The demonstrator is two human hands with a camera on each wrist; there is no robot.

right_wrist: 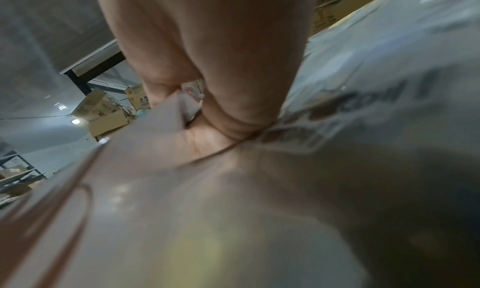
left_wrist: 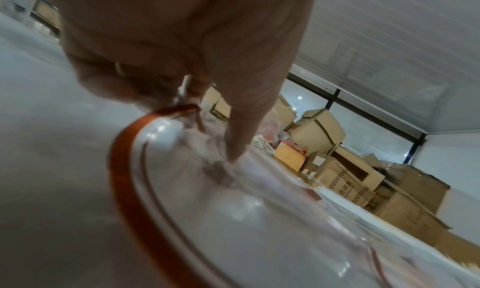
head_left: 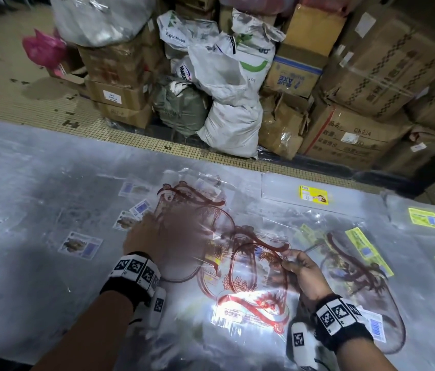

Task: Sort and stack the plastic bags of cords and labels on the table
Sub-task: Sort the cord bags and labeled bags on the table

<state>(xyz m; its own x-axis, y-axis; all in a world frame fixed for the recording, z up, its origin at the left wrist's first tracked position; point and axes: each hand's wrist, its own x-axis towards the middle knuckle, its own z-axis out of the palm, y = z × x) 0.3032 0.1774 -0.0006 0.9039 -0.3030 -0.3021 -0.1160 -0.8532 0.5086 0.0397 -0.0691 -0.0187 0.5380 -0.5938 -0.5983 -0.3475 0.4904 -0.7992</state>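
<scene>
A clear plastic bag (head_left: 240, 266) printed with red oval outlines is held between both hands above the table (head_left: 24, 263). My left hand (head_left: 157, 236) grips its left part, and the film drapes over the fingers. In the left wrist view the left hand (left_wrist: 207, 124) curls round the bag (left_wrist: 233, 220) at its red line. My right hand (head_left: 287, 259) pinches the bag's right edge; the right wrist view shows the right hand (right_wrist: 207, 124) with thumb and fingers closed on the bag (right_wrist: 182, 210). Another red-printed bag (head_left: 358, 277) lies to the right.
Bags with white labels (head_left: 81, 243) lie spread on the left, and bags with yellow labels (head_left: 366, 247) on the right and far right. Beyond the table's far edge stand white sacks (head_left: 229, 124) and stacked cardboard boxes (head_left: 350, 132) on a tiled floor.
</scene>
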